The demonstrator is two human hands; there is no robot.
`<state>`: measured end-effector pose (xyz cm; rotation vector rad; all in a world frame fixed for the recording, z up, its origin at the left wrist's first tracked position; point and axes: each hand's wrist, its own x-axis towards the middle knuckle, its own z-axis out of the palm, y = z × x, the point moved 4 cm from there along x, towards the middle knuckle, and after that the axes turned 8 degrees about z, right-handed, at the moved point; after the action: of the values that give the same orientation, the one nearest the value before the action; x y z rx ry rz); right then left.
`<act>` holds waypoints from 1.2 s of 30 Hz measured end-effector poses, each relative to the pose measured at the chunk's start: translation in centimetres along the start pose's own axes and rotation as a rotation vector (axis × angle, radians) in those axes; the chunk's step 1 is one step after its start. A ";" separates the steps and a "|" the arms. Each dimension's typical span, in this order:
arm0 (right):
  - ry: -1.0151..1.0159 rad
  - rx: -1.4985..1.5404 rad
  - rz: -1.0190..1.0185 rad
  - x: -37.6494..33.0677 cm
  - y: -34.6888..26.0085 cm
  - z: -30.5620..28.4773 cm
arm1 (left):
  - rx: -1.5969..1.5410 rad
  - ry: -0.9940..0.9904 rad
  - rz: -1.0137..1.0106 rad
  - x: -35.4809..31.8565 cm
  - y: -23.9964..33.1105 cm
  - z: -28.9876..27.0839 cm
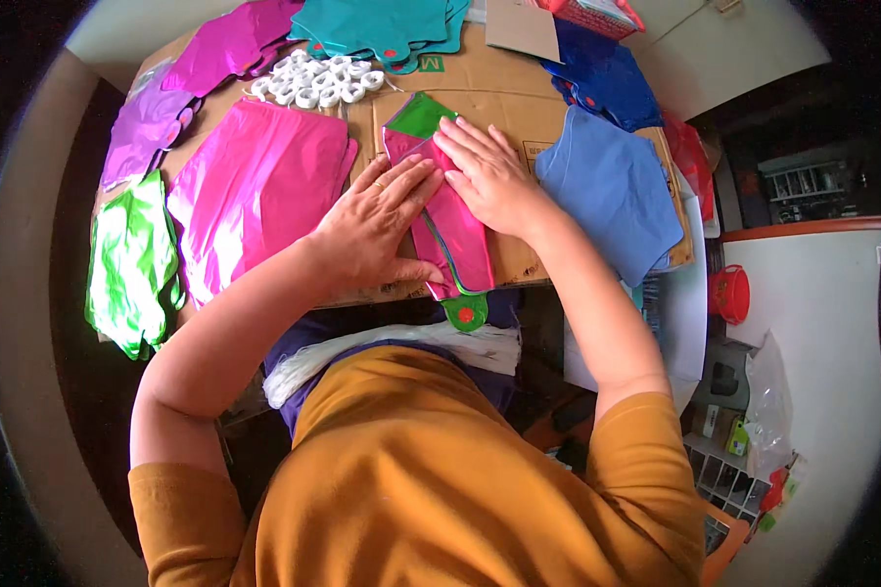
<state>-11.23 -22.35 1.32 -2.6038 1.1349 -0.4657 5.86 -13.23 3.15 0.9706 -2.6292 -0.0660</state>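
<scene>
A narrow folded pink foil piece lies lengthwise on the cardboard in front of me. Bright green foil shows at its far end, and a green tab with a red dot pokes out over the near edge. My left hand rests across the left side of the foil, fingers stretched out and thumb toward the tab. Flat on its upper right side lies my right hand, fingers extended. The two hands come close together near the middle; neither grips anything.
The cardboard covers the table. Pink foil sheets and green foil lie left, blue sheets right. White string loops and teal sheets lie beyond. White strands cross my lap.
</scene>
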 end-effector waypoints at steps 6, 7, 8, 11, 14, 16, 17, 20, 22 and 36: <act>-0.026 -0.149 -0.088 -0.9 -0.2 0.1 | 0.012 -0.050 -0.024 -0.1 -0.1 0.1; -0.042 -0.175 -0.101 -1.3 -0.6 -0.2 | 0.011 -0.053 -0.033 -0.2 -0.3 0.2; -0.063 -0.170 -0.120 -2.0 -0.9 -0.5 | 0.008 -0.044 -0.027 -0.1 -0.2 0.3; -0.143 -0.154 -0.174 -5.2 -1.9 -1.8 | 0.008 -0.039 -0.017 -0.1 -0.3 0.4; -0.254 -0.176 -0.234 -9.0 -3.0 -2.6 | 0.010 -0.053 -0.019 -0.1 -0.3 0.6; -0.298 -0.126 -0.240 -11.3 -3.7 -3.3 | 0.014 -0.045 -0.003 0.0 -0.3 0.4; -0.294 -0.117 -0.252 -12.2 -3.8 -3.3 | 0.014 -0.040 -0.004 0.0 -0.2 0.4; -0.213 -0.118 -0.303 -13.6 -3.4 -2.7 | 0.018 -0.037 -0.012 0.1 0.0 0.1; -0.131 -0.007 -0.292 -13.1 -3.8 -3.3 | 0.022 -0.049 -0.022 0.0 0.0 0.0; 0.107 -0.142 0.053 -2.2 -3.5 1.0 | 0.065 -0.055 -0.084 -0.1 -0.2 0.2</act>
<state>-9.94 -18.30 1.24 -2.6890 1.3131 -0.5366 5.98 -13.33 2.91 1.1167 -2.6544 -0.0272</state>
